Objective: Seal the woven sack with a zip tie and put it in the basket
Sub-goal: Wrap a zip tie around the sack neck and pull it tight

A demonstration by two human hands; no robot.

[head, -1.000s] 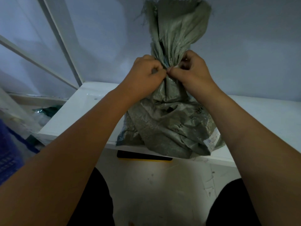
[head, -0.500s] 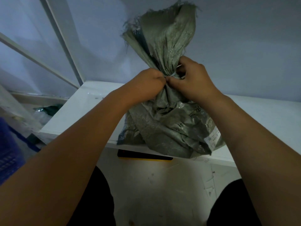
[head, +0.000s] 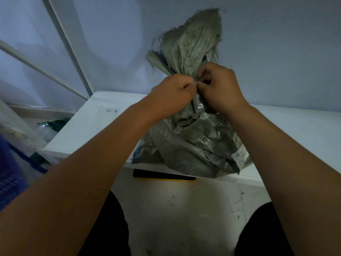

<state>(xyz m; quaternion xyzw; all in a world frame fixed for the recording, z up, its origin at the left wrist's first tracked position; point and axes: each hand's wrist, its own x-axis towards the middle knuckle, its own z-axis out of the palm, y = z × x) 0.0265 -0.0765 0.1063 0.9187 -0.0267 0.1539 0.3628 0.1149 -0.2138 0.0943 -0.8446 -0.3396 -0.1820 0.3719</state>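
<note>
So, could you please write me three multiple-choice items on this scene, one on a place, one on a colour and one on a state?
1. Where does the grey-green woven plastic sack rest?
A. On the front edge of the white shelf
B. In a basket
C. On the floor

2. What colour is the latticed plastic crate at the far left?
A. Red
B. Blue
C. Yellow

3. How is the sack's mouth?
A. Spread wide open
B. Folded flat
C. Gathered into a neck, frayed top standing above

Answers:
1. A: its bottom overhangs the shelf's front edge.
2. B: its lattice shows blue at the picture's left border.
3. C: the left hand and the right hand pinch the bunched neck between them, and the frayed fabric fans out above.
</note>
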